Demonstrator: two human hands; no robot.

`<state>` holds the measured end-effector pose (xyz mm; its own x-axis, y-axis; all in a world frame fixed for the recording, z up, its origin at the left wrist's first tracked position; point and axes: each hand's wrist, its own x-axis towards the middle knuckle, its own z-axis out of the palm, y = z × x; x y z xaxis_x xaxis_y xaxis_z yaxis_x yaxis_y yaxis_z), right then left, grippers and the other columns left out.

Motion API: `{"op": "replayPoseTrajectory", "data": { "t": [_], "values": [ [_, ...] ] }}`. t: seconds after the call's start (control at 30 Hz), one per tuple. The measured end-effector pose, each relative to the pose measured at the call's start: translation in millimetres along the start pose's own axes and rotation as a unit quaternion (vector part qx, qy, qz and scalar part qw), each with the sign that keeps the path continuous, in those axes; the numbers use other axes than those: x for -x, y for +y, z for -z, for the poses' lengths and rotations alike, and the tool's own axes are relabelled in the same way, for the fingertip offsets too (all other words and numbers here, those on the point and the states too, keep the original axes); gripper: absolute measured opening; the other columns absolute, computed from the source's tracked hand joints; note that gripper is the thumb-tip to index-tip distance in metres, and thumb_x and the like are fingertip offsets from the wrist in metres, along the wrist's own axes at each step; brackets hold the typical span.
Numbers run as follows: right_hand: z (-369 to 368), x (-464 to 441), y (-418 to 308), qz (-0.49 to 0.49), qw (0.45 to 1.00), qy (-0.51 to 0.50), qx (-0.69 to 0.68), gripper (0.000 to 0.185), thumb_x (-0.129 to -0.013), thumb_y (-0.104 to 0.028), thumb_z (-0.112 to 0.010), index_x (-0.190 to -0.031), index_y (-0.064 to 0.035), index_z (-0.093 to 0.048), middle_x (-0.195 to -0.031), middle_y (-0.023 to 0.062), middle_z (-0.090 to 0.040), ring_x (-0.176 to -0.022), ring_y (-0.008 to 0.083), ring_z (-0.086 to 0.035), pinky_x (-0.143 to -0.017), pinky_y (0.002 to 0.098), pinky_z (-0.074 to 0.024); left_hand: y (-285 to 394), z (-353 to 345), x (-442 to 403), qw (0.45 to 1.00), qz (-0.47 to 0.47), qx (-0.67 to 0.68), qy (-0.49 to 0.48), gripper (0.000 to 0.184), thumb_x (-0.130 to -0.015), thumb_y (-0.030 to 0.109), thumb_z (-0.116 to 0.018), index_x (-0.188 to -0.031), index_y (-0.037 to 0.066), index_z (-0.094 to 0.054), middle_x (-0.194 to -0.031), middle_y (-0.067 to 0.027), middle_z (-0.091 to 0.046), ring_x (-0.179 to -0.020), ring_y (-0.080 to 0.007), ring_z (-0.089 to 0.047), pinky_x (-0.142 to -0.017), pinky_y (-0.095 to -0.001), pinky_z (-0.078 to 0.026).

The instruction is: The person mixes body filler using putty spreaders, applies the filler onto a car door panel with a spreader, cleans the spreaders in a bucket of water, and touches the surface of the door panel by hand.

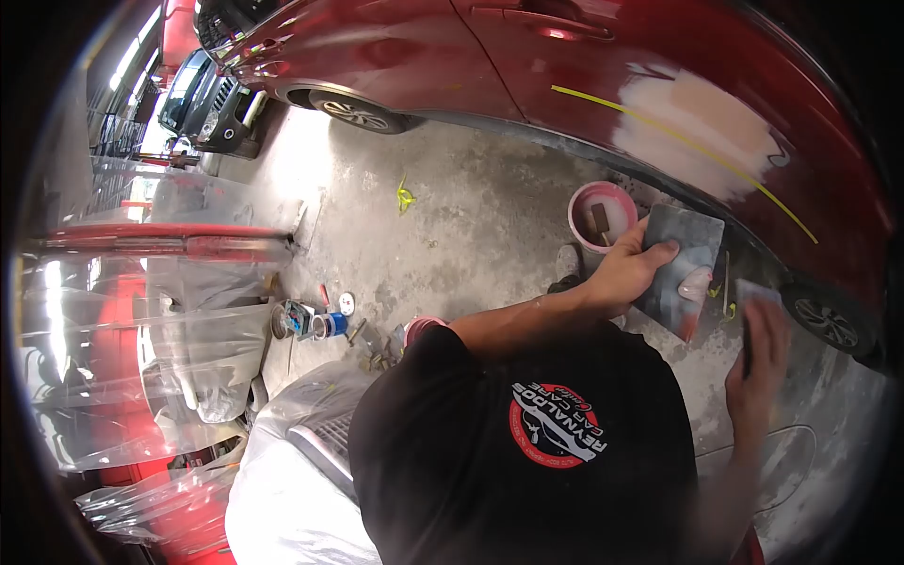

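My left hand (629,268) grips a flat grey mixing board (686,231), thumb on its upper face and the other fingers hidden beneath. On the board lie a pale mound of body filler (695,283) and a red smear (689,327) near the lower edge. To the right, my right hand (765,344) is closed around a thin, flat spreader (756,291); both are blurred by motion and apart from the board. Ahead is a dark red car door (490,38) with a pinkish-white filler patch (692,127), crossed by a yellow tape strip (603,101).
A pink bucket (576,213) holding whitish liquid and a brown block stands left of the board. Cans and small tools, including a blue-labelled can (330,325), sit on the floor at left. Plastic sheeting (202,358) drapes red panels. A hose or cable (800,428) curves at lower right.
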<state>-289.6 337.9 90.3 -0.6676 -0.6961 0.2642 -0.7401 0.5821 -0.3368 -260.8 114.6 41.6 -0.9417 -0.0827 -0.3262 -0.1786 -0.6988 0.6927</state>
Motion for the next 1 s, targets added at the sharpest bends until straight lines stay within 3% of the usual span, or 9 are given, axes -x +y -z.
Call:
{"op": "replayPoseTrajectory", "data": {
  "t": [0.07, 0.17, 0.23, 0.27, 0.37, 0.57, 0.73, 0.87, 1.0],
  "values": [
    [2, -7, -7, -0.014, 0.994, 0.081, -0.07, 0.061, -0.062, 0.014, -0.052, -0.118, -0.0069, -0.06, -0.123, 0.0109, -0.055, -0.118, 0.0339, -0.049, -0.101, 0.0439, -0.0394, -9, 2, -6, 0.999, -0.029, -0.044, -0.009, 0.027, -0.094, 0.011, -0.052, -0.121, 0.006, -0.052, -0.108, -0.0065, -0.063, -0.097, -0.0168, -0.062, -0.083, -0.0337, -0.052],
    [-4, -6, -7, 0.021, 0.991, -0.045, -0.121, 0.063, -0.063, 0.017, -0.049, -0.12, -0.0069, -0.058, -0.124, 0.0128, -0.054, -0.119, 0.0331, -0.049, -0.103, 0.0431, -0.0383, -17, -2, -5, 0.995, -0.091, -0.04, -0.009, 0.027, -0.095, 0.012, -0.051, -0.121, 0.005, -0.052, -0.107, -0.0066, -0.063, -0.096, -0.0169, -0.062, -0.083, -0.0341, -0.052],
    [1, -9, -9, -0.222, 0.853, 0.018, -0.472, 0.064, -0.063, 0.017, -0.049, -0.122, -0.0079, -0.058, -0.122, 0.0142, -0.055, -0.119, 0.0318, -0.05, -0.103, 0.0412, -0.0381, -13, -6, -1, 1.0, -0.01, 0.018, 0.023, 0.026, -0.093, 0.01, -0.052, -0.119, 0.005, -0.053, -0.106, -0.0073, -0.063, -0.094, -0.0184, -0.063, -0.083, -0.0348, -0.052],
    [-3, -13, -19, -0.061, 0.95, -0.013, -0.304, 0.065, -0.061, 0.014, -0.053, -0.123, -0.0087, -0.057, -0.123, 0.0138, -0.054, -0.118, 0.0331, -0.049, -0.103, 0.0401, -0.0384, -11, -7, 0, 1.0, -0.009, 0.018, 0.023, 0.026, -0.093, 0.01, -0.052, -0.119, 0.005, -0.053, -0.106, -0.0073, -0.063, -0.094, -0.0184, -0.063, -0.083, -0.0348, -0.052],
    [-31, 4, -31, 0.077, 0.993, 0.061, -0.064, 0.064, -0.058, 0.01, -0.06, -0.119, -0.0089, -0.059, -0.123, 0.0115, -0.052, -0.119, 0.0333, -0.046, -0.101, 0.0464, -0.0381, 2, -6, -6, 0.994, 0.065, 0.081, 0.029, 0.027, -0.091, 0.008, -0.053, -0.117, 0.005, -0.054, -0.106, -0.0081, -0.063, -0.094, -0.0198, -0.064, -0.083, -0.0355, -0.053],
    [-30, 20, 14, 0.007, 0.999, -0.036, 0.037, 0.066, -0.057, 0.013, -0.058, -0.119, -0.0096, -0.06, -0.122, 0.0094, -0.053, -0.117, 0.032, -0.048, -0.1, 0.0473, -0.0388, 20, -4, 5, 0.997, -0.049, -0.017, -0.063, 0.03, -0.092, 0.01, -0.051, -0.122, 0.004, -0.049, -0.105, -0.0058, -0.062, -0.093, -0.0135, -0.06, -0.084, -0.0306, -0.049],
    [-17, -19, -20, -0.001, 0.983, 0.132, -0.128, 0.063, -0.057, 0.015, -0.052, -0.114, -0.0087, -0.063, -0.122, 0.0121, -0.053, -0.116, 0.0354, -0.049, -0.099, 0.0447, -0.0392, 13, -26, 28, 0.918, -0.161, -0.334, -0.145, 0.042, -0.097, 0.015, -0.044, -0.136, 0.002, -0.039, -0.084, -0.0116, -0.063, -0.077, -0.0138, -0.061, -0.072, -0.0305, -0.049],
    [-33, -13, -38, 0.016, 0.987, 0.09, -0.135, 0.061, -0.058, 0.015, -0.052, -0.112, -0.0095, -0.064, -0.119, 0.0121, -0.056, -0.115, 0.035, -0.05, -0.097, 0.0441, -0.0415, 21, -38, 18, 0.862, -0.324, -0.389, -0.032, 0.042, -0.094, 0.015, -0.05, -0.133, 0.002, -0.041, -0.082, -0.0125, -0.062, -0.075, -0.0147, -0.06, -0.069, -0.0305, -0.048],
    [-43, -4, -20, 0.022, 0.991, 0.01, -0.133, 0.052, -0.065, 0.013, -0.053, -0.112, -0.0073, -0.064, -0.119, 0.0134, -0.056, -0.112, 0.0373, -0.052, -0.095, 0.0447, -0.0429, 31, -33, 8, 0.896, -0.416, -0.142, 0.062, 0.039, -0.091, 0.008, -0.056, -0.127, 0.0, -0.045, -0.11, -0.0068, -0.059, -0.097, -0.0118, -0.055, -0.084, -0.0297, -0.046]
  ]
}}
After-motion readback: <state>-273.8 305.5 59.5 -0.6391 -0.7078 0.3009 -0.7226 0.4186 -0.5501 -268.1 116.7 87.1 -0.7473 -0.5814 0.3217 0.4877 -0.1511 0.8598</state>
